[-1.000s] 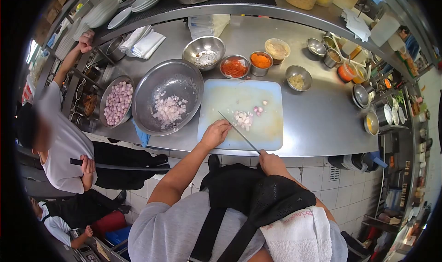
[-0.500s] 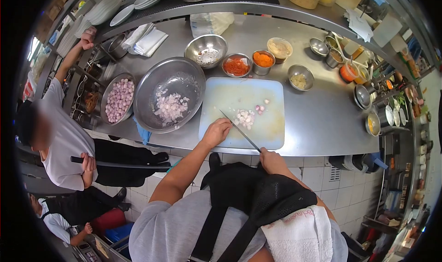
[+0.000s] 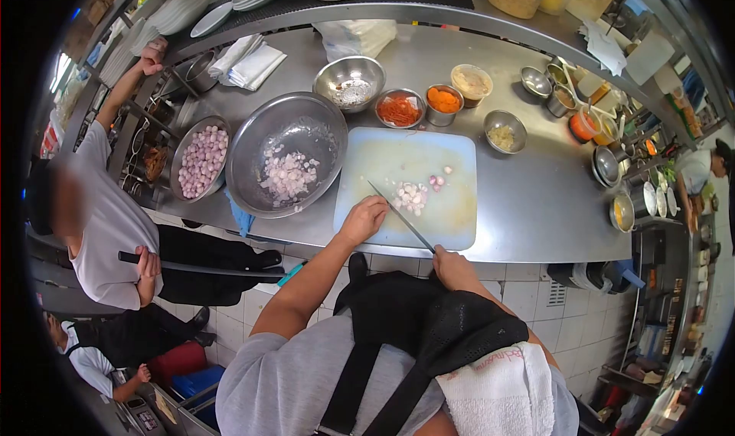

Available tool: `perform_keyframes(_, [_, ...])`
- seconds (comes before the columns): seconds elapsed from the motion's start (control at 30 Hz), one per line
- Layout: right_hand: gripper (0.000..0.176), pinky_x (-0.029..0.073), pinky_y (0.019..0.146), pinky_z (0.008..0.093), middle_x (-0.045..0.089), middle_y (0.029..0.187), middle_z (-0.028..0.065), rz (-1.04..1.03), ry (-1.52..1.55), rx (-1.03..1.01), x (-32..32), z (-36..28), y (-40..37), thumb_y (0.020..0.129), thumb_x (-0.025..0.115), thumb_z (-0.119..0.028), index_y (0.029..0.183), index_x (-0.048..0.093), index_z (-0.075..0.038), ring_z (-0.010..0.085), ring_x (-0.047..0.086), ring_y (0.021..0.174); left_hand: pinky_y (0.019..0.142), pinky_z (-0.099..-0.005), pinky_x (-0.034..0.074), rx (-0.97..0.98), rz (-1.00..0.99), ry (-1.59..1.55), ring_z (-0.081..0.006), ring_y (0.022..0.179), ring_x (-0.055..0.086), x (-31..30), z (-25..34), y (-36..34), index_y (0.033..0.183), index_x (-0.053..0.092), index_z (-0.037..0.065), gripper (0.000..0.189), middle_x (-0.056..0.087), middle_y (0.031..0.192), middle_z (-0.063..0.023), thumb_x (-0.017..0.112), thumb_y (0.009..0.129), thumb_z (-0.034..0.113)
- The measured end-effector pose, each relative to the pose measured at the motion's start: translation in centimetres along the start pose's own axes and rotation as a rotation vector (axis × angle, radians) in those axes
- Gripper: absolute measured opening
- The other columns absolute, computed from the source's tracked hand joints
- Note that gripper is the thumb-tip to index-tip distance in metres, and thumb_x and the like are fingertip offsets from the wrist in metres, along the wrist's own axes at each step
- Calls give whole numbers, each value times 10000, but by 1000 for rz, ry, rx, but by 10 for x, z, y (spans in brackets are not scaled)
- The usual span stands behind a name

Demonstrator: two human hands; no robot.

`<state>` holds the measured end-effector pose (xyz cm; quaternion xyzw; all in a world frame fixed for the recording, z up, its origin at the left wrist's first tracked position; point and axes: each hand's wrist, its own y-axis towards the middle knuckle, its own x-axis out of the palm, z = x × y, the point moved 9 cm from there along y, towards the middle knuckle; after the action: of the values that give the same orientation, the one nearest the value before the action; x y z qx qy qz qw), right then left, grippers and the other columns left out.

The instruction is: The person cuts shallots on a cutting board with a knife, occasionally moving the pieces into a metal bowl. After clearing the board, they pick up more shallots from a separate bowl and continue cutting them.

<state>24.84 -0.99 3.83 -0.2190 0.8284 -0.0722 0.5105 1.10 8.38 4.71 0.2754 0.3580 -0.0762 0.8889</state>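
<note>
My right hand is closed round the handle of a knife, whose blade points up and left across the pale cutting board. Beside the blade, my left hand has its fingers bent together on the board; whatever they hold is hidden. Chopped shallots lie in a pile just right of the blade, with a few whole ones nearby. Sliced shallots fill part of the large metal bowl left of the board.
A bowl of peeled shallots stands at the far left. Behind the board are small bowls of red and orange food. A person stands at the left with a long dark handle; others are at lower left and far right.
The view has shifted slightly. Another person has come into sight at the far right. My hands and the knife have hardly moved on the board.
</note>
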Motion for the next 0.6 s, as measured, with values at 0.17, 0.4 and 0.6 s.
perform_keyframes(0.17, [270, 564, 803, 634, 739, 904, 310, -9, 64, 11, 9, 8, 1, 1075, 560, -257, 1179, 603, -12, 533, 719, 882, 914, -431, 602, -37, -27, -17, -342, 1038, 716, 2, -6, -2, 987, 759, 12, 114, 732, 1113, -119, 758, 873, -1])
perform_keyframes(0.4, [306, 549, 848, 623, 737, 957, 329, 11, 202, 8, 23, 33, 7, 1086, 558, -269, 1207, 633, 2, 541, 708, 928, 869, -427, 603, -106, 17, -54, -355, 988, 732, 0, -7, 5, 1049, 738, 21, 189, 746, 1043, -146, 792, 872, 58])
perform_keyframes(0.6, [309, 550, 868, 591, 744, 1044, 313, 29, 266, 28, 28, 33, 0, 1088, 572, -272, 1201, 650, 5, 526, 701, 988, 724, -445, 602, -450, -8, -63, -354, 772, 753, 7, -21, -1, 1175, 684, 35, 370, 743, 806, -136, 840, 861, 155])
